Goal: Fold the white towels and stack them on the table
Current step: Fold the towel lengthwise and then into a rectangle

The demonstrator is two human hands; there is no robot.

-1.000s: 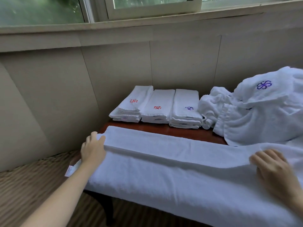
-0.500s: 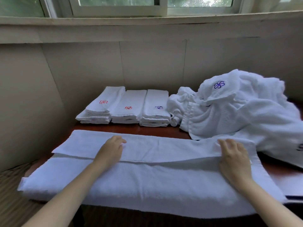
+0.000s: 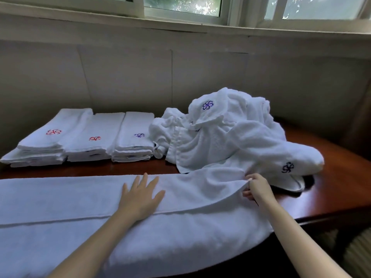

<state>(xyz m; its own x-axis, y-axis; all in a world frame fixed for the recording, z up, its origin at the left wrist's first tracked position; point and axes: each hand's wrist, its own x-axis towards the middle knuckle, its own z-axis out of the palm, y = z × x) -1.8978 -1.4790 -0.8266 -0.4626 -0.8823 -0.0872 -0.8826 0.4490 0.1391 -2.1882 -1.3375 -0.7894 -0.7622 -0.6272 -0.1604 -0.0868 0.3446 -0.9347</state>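
While left hand [image 3: 140, 197] lies flat on the long towel [image 3: 60, 197], grip released, right hand [image 3: 258, 189] grip pinching its 3 o'clock edge

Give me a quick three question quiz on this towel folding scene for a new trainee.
1. True or false: the left hand lies flat on the long towel.
2. How many folded towel stacks sit in a row by the wall?
3. The right hand is: A) pinching the long towel's edge, B) hanging idle, C) lifting a folded stack.
Key: 1 true; 2 three; 3 A.
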